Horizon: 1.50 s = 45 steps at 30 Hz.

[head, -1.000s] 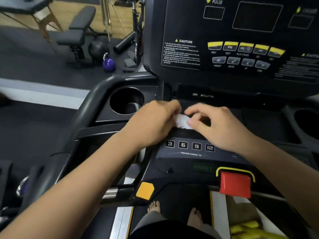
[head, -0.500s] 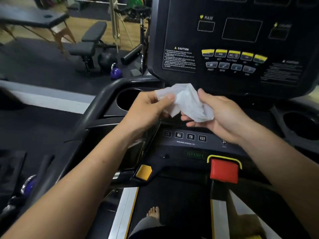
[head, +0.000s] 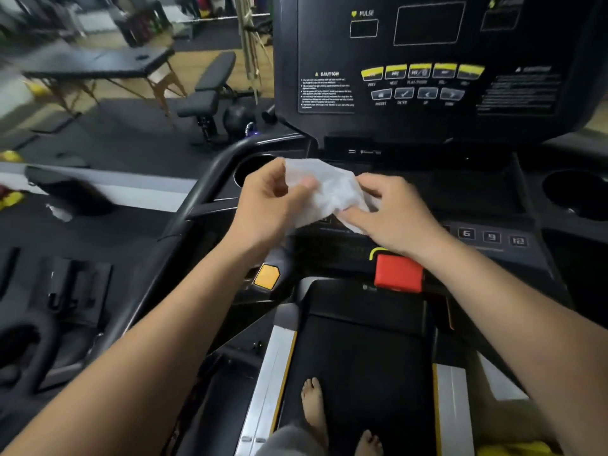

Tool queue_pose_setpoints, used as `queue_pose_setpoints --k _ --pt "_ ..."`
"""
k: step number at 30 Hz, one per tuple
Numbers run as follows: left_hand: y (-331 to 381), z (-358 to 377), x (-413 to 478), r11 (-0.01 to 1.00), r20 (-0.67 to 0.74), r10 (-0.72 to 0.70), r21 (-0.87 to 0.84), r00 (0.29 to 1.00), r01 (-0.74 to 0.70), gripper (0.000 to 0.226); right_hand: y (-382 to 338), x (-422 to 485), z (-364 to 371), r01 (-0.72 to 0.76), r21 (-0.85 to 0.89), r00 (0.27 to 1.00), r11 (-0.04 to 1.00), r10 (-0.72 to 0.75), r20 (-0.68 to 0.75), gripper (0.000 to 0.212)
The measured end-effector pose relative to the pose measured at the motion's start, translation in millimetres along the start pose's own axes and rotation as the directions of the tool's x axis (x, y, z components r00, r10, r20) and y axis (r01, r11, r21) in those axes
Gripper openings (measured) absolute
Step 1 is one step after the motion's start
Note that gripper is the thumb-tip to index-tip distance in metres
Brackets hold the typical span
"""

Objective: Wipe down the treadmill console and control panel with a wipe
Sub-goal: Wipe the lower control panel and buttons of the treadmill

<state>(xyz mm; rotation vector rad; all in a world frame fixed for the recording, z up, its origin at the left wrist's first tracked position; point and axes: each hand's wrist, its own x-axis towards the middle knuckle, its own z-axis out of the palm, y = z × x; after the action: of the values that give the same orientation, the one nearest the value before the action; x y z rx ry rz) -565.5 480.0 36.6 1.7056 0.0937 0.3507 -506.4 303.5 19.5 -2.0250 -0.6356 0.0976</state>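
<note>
Head: hands [head: 270,200] [head: 399,216] pinch wipe [head: 330,192] edges before console [head: 411,126].

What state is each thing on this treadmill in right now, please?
wipe: crumpled, partly opened, held between both grips.
left grip: pinches the wipe's left edge.
right grip: pinches the wipe's right side.
console display: dark.
red stop button: untouched.

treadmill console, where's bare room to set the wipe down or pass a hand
Bare: the flat tray between the right hand and the right cup holder, below the display panel. Crowded: that hand and the left hand pinch the wipe at the left; number keys and red stop button line the front.
</note>
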Motion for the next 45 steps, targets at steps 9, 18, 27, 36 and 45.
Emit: queue_pose_setpoints --k 9,18,27,36,45 --pt "-24.5 -53.2 -22.8 0.611 0.531 0.170 0.605 0.830 -0.511 0.024 25.3 -23.2 3.8 0.292 -0.567 0.947 0.771 -0.151 0.282 0.044" --pt "-62.8 -38.4 -20.7 0.553 0.417 0.148 0.717 0.897 -0.424 0.016 17.3 -25.5 9.6 0.246 -0.583 0.968 0.774 -0.168 0.186 0.045" --pt "-61.7 -43.5 -19.8 0.372 0.457 0.187 0.786 0.870 -0.493 0.040 -6.4 -37.4 4.9 0.286 -0.642 0.953 0.711 -0.279 0.115 0.031" --pt "-76.9 -37.8 -63.5 0.462 0.546 0.143 0.701 0.826 -0.543 0.050 0.9 -70.0 63.7 0.259 -0.815 0.930 0.518 0.094 0.356 0.079" --pt "-78.1 -37.6 -28.2 0.508 0.544 0.122 0.684 0.830 -0.523 0.056 -3.8 -36.2 46.6 0.327 -0.802 0.911 0.500 0.059 0.408 0.090"
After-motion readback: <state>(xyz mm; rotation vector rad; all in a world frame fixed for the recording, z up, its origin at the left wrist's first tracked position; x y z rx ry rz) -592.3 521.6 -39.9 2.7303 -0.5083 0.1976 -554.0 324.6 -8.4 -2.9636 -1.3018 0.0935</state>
